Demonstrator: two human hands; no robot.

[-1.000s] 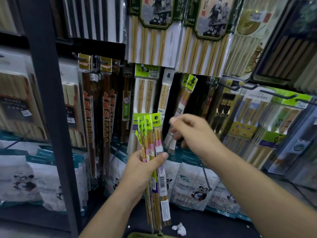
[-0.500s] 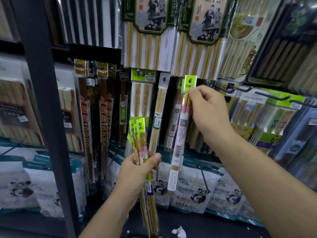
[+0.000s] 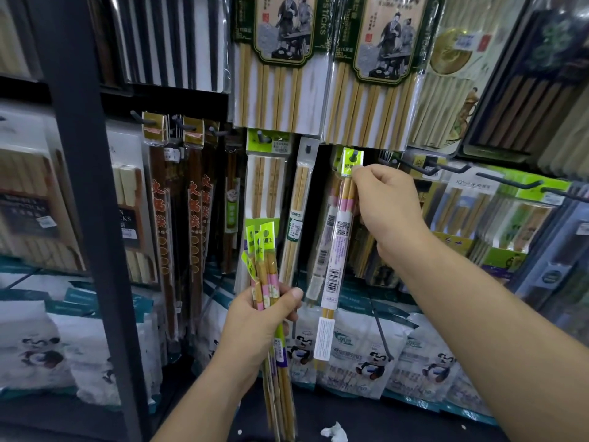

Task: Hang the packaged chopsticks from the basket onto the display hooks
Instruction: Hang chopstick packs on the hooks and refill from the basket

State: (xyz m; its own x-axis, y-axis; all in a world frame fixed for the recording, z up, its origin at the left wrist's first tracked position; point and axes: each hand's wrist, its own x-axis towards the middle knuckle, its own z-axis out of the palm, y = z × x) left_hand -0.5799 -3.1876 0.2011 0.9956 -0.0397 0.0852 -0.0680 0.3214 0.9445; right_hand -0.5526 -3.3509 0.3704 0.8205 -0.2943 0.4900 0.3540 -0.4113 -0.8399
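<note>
Up at the rack, the right hand (image 3: 387, 212) pinches the green header of one pack (image 3: 339, 237), and a hook (image 3: 353, 158) shows its dark tip through the header's hole. The pack hangs straight down. Lower left, well apart from it, the left hand (image 3: 258, 327) grips an upright bundle (image 3: 264, 260) of like packs, thumb across the front. Panda bags (image 3: 366, 355) line the shelf below

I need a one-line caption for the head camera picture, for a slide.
The right hand pinches a chopstick pack on a display hook while the left hand holds a bundle of packs.
</note>
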